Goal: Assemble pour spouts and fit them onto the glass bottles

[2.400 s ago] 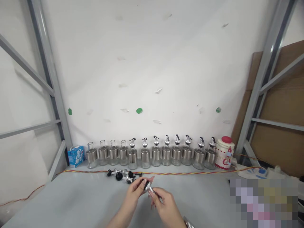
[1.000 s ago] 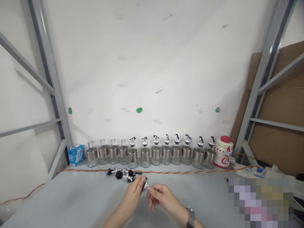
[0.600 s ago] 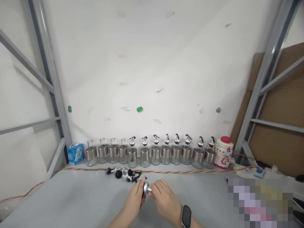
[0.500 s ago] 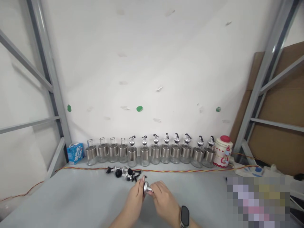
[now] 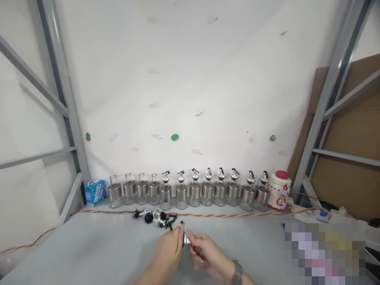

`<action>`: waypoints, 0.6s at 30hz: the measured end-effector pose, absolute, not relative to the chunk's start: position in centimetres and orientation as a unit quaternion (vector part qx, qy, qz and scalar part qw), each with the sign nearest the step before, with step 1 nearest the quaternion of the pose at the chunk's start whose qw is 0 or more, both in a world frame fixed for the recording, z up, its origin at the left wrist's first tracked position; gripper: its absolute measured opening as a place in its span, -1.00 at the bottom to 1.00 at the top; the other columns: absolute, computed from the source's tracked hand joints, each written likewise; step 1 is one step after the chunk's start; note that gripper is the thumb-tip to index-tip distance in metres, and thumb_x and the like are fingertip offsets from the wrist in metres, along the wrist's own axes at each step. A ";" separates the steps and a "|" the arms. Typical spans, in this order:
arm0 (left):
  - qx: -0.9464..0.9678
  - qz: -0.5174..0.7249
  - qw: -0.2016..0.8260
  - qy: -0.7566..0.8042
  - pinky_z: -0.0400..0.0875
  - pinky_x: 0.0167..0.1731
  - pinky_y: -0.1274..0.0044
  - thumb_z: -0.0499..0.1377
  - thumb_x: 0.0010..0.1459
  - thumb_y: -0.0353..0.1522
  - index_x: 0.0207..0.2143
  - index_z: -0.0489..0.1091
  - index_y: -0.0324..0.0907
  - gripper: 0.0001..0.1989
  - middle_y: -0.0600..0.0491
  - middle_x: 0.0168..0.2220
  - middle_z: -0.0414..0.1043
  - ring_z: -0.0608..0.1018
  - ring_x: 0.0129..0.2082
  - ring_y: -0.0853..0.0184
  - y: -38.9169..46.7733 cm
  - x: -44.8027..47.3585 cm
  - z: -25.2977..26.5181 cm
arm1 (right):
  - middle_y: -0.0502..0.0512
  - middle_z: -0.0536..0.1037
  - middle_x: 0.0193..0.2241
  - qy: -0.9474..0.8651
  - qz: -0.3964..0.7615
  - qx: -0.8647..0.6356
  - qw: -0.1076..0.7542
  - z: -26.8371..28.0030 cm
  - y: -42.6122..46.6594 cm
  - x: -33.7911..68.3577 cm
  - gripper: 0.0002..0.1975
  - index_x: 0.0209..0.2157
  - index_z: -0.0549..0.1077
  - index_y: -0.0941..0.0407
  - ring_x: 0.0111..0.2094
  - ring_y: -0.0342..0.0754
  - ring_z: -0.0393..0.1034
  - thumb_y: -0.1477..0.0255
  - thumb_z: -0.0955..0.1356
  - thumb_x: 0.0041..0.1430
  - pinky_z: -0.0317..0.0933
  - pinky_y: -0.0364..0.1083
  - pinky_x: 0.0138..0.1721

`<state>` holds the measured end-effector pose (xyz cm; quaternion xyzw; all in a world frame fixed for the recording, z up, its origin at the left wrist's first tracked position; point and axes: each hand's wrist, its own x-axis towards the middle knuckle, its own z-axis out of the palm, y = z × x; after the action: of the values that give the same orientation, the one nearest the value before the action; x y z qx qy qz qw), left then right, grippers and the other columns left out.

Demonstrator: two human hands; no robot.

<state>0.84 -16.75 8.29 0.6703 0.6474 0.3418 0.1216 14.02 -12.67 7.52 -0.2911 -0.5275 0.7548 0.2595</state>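
My left hand (image 5: 168, 246) is closed around a silver bottle pourer (image 5: 186, 238), with the base hidden in its fingers. My right hand (image 5: 204, 250) pinches the pourer's spout end from the right. Whether a small part lies between those fingertips is hidden. Just beyond my left hand lies a heap of silver-and-black pourers (image 5: 152, 217). Several small black pieces (image 5: 170, 221) lie beside that heap, one of them near my left fingertips.
Along the wall stand glass bottles with steel sleeves: several open-necked ones (image 5: 129, 188) at left, several with pourers (image 5: 208, 192) to the right. A blue box (image 5: 95, 192) and a white-and-red jar (image 5: 278, 191) flank the row. A twisted cord (image 5: 237, 215) crosses the grey table (image 5: 97, 245).
My right hand has rolled over, turning the watch face out of sight and showing more of the finger undersides. The pourer is now more covered and slightly lower in view.
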 end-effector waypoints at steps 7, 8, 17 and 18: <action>0.517 0.509 0.365 0.584 0.03 -0.76 0.64 -0.36 0.03 0.06 -0.74 0.07 -0.17 -0.40 0.19 -0.84 0.01 0.15 -0.81 0.49 -15.9 1.3 8.3 | -0.14 0.00 -0.93 -0.309 0.925 -0.135 0.178 8.7 -12.4 15.3 -0.51 -0.74 0.02 0.12 -0.84 -0.25 -0.30 0.19 0.01 0.19 -0.27 -0.22 -0.73; 0.493 0.513 0.411 0.569 0.03 -0.79 0.64 -0.35 -0.02 0.10 -0.73 0.08 -0.17 -0.39 0.19 -0.85 0.04 0.15 -0.83 0.49 -15.6 1.5 8.1 | -0.14 0.00 -0.93 -0.300 0.929 -0.125 0.178 8.6 -12.5 15.3 -0.51 -0.74 0.02 0.12 -0.84 -0.26 -0.31 0.19 0.01 0.19 -0.27 -0.22 -0.73; 0.492 0.527 0.490 0.490 0.07 -0.84 0.68 -0.07 -0.10 0.09 -0.45 0.21 -0.20 -0.48 0.23 -0.77 0.16 0.17 -0.82 0.53 -16.1 2.5 8.1 | -0.05 0.23 -0.83 -0.506 0.753 -0.296 0.298 7.4 -13.6 13.0 -0.46 -0.73 0.19 0.16 -0.85 -0.28 -0.04 0.02 0.11 0.04 -0.28 -0.23 -0.81; 0.501 0.526 0.478 0.493 0.06 -0.83 0.69 -0.06 -0.08 0.07 -0.46 0.20 -0.20 -0.51 0.24 -0.76 0.13 0.17 -0.81 0.53 -16.2 2.5 8.0 | -0.05 0.23 -0.83 -0.535 0.727 -0.310 0.299 7.2 -13.5 12.8 -0.43 -0.72 0.22 0.17 -0.85 -0.27 -0.01 -0.01 0.09 0.02 -0.26 -0.24 -0.82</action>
<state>2.52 -16.16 8.04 0.5011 0.4932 0.5263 0.4781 12.85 -13.50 7.24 -0.3103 -0.5348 0.7268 0.2991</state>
